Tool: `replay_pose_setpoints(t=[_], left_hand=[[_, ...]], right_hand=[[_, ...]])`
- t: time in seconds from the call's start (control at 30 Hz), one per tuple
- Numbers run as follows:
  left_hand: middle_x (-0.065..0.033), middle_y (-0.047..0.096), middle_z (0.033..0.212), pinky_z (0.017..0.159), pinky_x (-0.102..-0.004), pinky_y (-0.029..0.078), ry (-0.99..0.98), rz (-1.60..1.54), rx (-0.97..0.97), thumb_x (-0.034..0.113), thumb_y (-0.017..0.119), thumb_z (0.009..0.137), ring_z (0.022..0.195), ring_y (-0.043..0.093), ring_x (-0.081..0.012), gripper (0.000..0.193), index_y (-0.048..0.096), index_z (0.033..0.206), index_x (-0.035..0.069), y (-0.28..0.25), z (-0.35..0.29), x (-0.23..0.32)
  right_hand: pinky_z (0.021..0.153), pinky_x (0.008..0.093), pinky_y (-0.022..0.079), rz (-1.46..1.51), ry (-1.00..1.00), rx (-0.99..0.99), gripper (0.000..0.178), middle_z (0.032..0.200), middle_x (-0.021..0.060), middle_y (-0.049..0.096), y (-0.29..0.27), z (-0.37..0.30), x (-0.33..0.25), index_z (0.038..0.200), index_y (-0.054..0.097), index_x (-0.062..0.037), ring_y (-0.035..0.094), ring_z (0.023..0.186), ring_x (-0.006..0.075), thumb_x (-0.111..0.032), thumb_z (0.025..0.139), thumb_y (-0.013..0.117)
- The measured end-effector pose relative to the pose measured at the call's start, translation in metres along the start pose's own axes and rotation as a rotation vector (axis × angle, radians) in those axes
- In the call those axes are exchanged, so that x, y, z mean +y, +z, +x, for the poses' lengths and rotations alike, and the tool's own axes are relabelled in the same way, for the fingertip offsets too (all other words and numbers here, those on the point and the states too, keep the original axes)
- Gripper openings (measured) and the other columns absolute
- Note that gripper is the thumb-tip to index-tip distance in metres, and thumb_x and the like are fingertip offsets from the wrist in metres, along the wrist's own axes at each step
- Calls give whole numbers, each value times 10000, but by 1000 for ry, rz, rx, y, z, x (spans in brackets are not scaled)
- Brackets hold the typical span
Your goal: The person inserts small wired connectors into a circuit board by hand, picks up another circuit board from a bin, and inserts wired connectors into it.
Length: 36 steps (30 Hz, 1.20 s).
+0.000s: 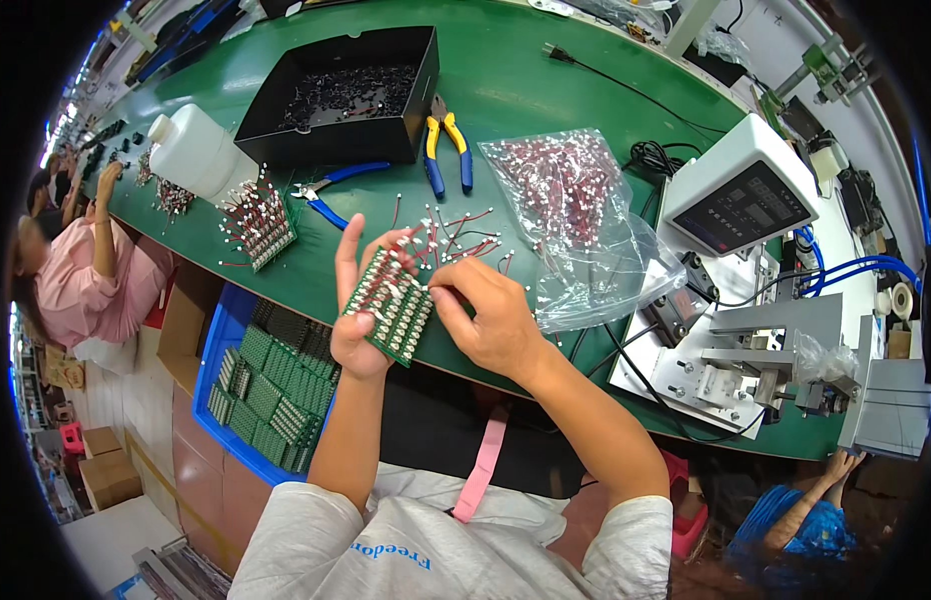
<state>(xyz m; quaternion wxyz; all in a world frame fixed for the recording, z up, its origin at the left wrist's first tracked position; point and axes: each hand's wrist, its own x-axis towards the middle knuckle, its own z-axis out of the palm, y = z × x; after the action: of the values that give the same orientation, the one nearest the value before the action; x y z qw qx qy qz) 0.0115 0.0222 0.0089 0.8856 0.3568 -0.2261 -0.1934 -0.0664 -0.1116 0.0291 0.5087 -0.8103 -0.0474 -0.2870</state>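
Observation:
My left hand (362, 345) grips a green circuit board panel (395, 318) above the table's front edge, thumb on its near side and fingers behind. Rows of white connectors cover the panel, and short red-and-black wires stand up from its far-left part. Thumb and forefinger of my right hand (489, 318) are pinched together at the panel's right edge; whatever is between them is too small to make out. Just beyond lie loose wires with white plugs (456, 235). A second panel (264, 240), full of wires, rests on the table to the left.
Beyond my hands are blue-handled cutters (331, 200), yellow-and-blue pliers (447, 150) and a black box (336, 140) of small dark parts. A clear bag (576, 200) of wires lies right, beside a white machine (738, 190). A blue bin (211, 385) of panels sits below left; people work both sides.

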Motion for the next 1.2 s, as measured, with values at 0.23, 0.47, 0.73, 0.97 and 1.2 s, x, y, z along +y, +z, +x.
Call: replay_pose_setpoints(t=[0.23,0.47,0.73,0.97,1.2], left_hand=[[-218,352,1382,901,-382,473,-13,39,-121,302,600,623,1129,494,-297,989,143,1484,136,22,-8,-11],[-211,339,1392,844,-371,503,-46,-20,-64,303,608,619,1109,504,-301,1005,125,1491,175,28,-8,-10],[-213,333,1397,835,-358,498,-65,19,13,312,614,612,1104,503,-309,1030,101,1496,184,28,-9,-11],[-222,325,1396,895,-374,456,-26,112,-45,328,627,595,1114,492,-315,1055,97,1497,187,28,-11,-14],[-230,322,1393,975,-397,388,22,138,-50,341,643,570,1138,473,-313,1086,98,1497,190,33,-12,-15]], right_hand=[[532,296,410,45,-24,46,114,736,64,549,3,-4,-5,827,570,-25,492,582,193,28,735,613],[514,271,388,59,-67,48,141,685,45,525,-2,-6,-8,823,596,-27,461,558,165,29,700,635],[506,284,390,37,-98,78,133,676,42,518,4,-8,-6,811,590,-31,457,540,175,26,698,629],[515,295,401,-42,-146,105,165,685,51,518,6,-7,-3,815,585,-27,461,554,191,27,670,642],[535,298,412,-142,-309,110,204,714,57,527,5,-6,1,824,579,-23,465,579,204,24,642,659]])
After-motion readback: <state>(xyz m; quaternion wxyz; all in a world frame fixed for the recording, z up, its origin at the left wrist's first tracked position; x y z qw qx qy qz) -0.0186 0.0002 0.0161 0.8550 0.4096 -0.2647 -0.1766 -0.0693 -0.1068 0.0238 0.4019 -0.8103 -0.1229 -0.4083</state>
